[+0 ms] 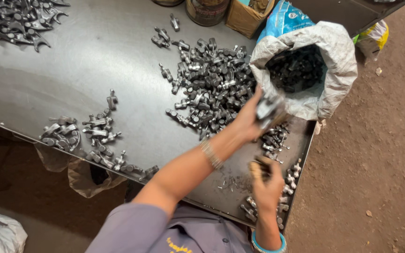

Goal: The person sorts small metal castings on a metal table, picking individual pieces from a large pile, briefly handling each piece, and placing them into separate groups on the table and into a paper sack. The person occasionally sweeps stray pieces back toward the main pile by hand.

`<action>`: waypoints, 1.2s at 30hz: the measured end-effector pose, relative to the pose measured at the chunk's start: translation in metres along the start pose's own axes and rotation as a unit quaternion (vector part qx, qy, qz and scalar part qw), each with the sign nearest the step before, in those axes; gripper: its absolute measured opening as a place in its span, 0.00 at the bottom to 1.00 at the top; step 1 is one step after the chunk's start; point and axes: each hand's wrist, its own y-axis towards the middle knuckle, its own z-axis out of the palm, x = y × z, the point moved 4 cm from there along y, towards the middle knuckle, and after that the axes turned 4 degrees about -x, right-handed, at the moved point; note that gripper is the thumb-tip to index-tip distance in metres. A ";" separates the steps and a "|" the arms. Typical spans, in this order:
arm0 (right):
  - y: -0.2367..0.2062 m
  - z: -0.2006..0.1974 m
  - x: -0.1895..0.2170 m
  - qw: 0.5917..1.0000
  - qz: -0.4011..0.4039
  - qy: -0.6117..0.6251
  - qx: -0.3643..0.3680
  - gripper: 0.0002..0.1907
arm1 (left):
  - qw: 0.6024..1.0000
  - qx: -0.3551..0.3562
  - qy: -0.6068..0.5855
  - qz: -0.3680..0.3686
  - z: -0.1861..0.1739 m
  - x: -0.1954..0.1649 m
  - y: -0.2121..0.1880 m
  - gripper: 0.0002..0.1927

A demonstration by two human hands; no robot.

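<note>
The metal part in the left hand (251, 119) is showing only as a blurred grey streak at centre right of the frame, so its shape is not readable. The right hand (267, 185), lower right, is closing over something blurred and brownish; what it is, I cannot tell. The top edge is cutting off two round containers (207, 10) and a cardboard box (247, 16). The white sack (326, 56) is hiding part of its dark contents in shadow. The bottom edge is cutting the person's shirt (165, 232).
</note>
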 end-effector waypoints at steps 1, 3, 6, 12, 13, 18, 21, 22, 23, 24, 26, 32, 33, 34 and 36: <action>0.000 0.013 0.002 0.997 -0.037 -0.065 0.025 0.18 | 0.994 0.090 0.051 0.037 0.034 -0.005 0.020 0.32; -0.003 0.033 0.008 0.977 -0.131 -0.156 0.059 0.20 | 0.973 0.135 0.182 0.051 0.071 -0.016 0.046 0.43; -0.002 0.059 0.016 0.937 -0.261 -0.219 0.081 0.24 | 0.937 0.093 0.330 0.071 0.070 -0.018 0.045 0.44; 0.006 0.080 0.012 0.938 -0.241 -0.227 0.106 0.22 | 0.709 0.083 0.643 0.278 -0.015 -0.057 -0.039 0.25; 0.008 0.080 0.009 0.942 -0.220 -0.228 0.111 0.21 | 0.652 0.031 0.693 0.307 -0.027 -0.067 -0.058 0.20; 0.013 0.063 -0.018 0.973 -0.141 -0.157 0.094 0.17 | 0.492 -0.069 0.811 0.308 -0.069 -0.081 -0.129 0.22; 0.009 0.044 -0.047 0.991 -0.020 0.057 0.118 0.17 | 0.441 -0.070 0.844 0.298 -0.087 -0.076 -0.138 0.31; 0.007 0.039 -0.056 0.978 0.017 0.158 0.136 0.18 | 0.436 -0.063 0.849 0.292 -0.094 -0.073 -0.138 0.33; 0.003 0.034 -0.063 0.953 0.053 0.258 0.151 0.19 | 0.431 -0.056 0.854 0.286 -0.101 -0.070 -0.136 0.34; -0.002 0.029 -0.072 0.942 0.092 0.283 0.154 0.20 | 0.432 -0.052 0.852 0.289 -0.106 -0.068 -0.133 0.33; -0.013 0.018 -0.084 0.915 0.166 0.333 0.158 0.20 | 0.435 -0.045 0.849 0.296 -0.114 -0.064 -0.127 0.32; -0.021 0.008 -0.104 0.855 0.249 0.424 0.166 0.18 | 0.415 -0.013 0.861 0.295 -0.126 -0.037 -0.122 0.26; -0.022 0.007 -0.106 0.853 0.253 0.427 0.162 0.18 | 0.433 -0.008 0.849 0.303 -0.126 -0.035 -0.125 0.26; -0.022 0.005 -0.108 0.851 0.257 0.429 0.159 0.17 | 0.450 -0.004 0.837 0.311 -0.127 -0.034 -0.129 0.26; -0.024 0.005 -0.109 0.849 0.267 0.429 0.156 0.16 | 0.485 -0.012 0.806 0.338 -0.127 -0.031 -0.139 0.23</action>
